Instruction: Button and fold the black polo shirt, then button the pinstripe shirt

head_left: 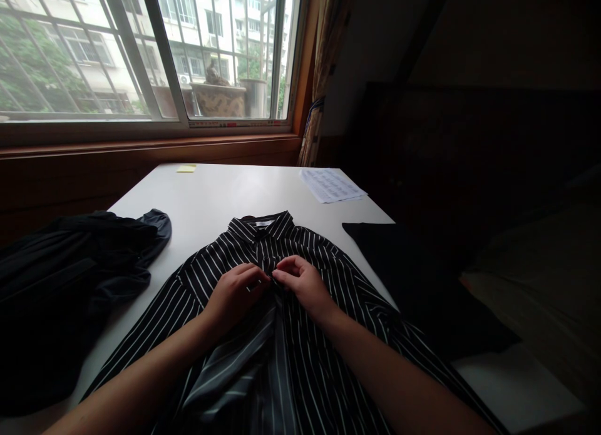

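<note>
A black shirt with white stripes [305, 241] lies face up on the white table [225, 188], its collar toward the window and its sleeves spread to both sides. Over the front opening, a little below the collar, my left hand [239, 288] pinches the shirt's edge between thumb and fingers. My right hand [300, 281] meets it there, its thumb and fingertips closed on the facing edge. Whether a button sits between the fingertips is too small to make out. Below the hands the front hangs apart and the inner side of the cloth shows.
Dark clothing [79, 253] is heaped at the table's left side. On the right a dark folded cloth [399, 266] overlaps the edge. Printed sheets [331, 184] and a yellow sticky note [186, 168] lie at the far end, beneath a barred window [220, 53].
</note>
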The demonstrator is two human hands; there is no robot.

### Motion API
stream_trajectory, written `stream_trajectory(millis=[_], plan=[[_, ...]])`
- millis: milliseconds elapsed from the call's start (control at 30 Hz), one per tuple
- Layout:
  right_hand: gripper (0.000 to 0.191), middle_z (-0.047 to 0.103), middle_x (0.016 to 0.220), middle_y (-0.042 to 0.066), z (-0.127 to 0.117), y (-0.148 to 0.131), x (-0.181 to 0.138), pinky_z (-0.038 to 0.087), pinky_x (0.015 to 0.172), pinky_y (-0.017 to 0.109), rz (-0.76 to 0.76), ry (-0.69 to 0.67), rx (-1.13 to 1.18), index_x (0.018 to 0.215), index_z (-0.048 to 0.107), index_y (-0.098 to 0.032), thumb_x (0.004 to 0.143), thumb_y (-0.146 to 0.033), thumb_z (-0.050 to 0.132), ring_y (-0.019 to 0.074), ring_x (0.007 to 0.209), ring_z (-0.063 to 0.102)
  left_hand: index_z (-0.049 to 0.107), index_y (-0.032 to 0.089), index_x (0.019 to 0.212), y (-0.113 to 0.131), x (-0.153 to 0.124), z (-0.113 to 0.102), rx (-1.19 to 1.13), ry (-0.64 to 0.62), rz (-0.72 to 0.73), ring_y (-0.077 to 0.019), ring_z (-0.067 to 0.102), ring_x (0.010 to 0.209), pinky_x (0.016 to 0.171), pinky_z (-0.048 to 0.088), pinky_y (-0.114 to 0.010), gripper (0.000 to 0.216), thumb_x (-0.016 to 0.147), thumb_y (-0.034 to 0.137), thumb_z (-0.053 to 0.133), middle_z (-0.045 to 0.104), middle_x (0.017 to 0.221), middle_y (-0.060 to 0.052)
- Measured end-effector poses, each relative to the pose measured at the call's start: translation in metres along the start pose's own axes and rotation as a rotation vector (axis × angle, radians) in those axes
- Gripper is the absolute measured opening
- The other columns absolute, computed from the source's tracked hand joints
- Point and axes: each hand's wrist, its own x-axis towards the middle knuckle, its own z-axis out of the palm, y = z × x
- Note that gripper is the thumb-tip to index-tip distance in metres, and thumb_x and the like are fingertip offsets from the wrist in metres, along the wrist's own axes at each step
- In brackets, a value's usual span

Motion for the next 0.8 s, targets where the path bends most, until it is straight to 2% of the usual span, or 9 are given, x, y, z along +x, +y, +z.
stream_trajectory(millis=[267, 600, 800], plan=[[0.02, 0.074, 0.088, 0.005, -0.0014, 0.0008, 0.0009, 0.048, 0.057, 0.024, 0.031, -0.067, 0.121, 0.093, 0.061, -0.018, 0.084, -0.035, 0.065, 0.0154, 0.07, 0.069, 0.066, 0.02, 0.089, -0.0011, 0.0001, -0.0006, 0.018, 0.018, 0.001, -0.0154, 0.062, 0.078, 0.073, 0.051, -0.026, 0.008, 0.089, 0.016, 0.059, 0.067, 0.089, -0.003], [0.022, 0.073, 0.092, 0.003, -0.0021, 0.0015, 0.0004, 0.051, 0.066, 0.027, 0.039, -0.105, 0.108, 0.092, 0.065, -0.021, 0.076, -0.032, 0.075, 0.0169, 0.081, 0.067, 0.066, 0.02, 0.09, 0.0021, 0.0001, -0.0033, -0.023, 0.037, 0.007, -0.0154, 0.063, 0.079, 0.073, 0.052, -0.027, 0.008, 0.088, 0.016, 0.06, 0.067, 0.09, -0.003], [0.022, 0.07, 0.084, 0.0, -0.0024, -0.0007, 0.0001, 0.049, 0.065, 0.027, 0.026, -0.093, 0.057, 0.089, 0.067, -0.021, 0.077, -0.037, 0.075, 0.0156, 0.076, 0.064, 0.066, 0.02, 0.089, 0.0041, 0.0014, -0.0033, -0.049, 0.049, 0.024, -0.015, 0.064, 0.079, 0.072, 0.053, -0.026, 0.008, 0.087, 0.014, 0.06, 0.068, 0.09, -0.003]])
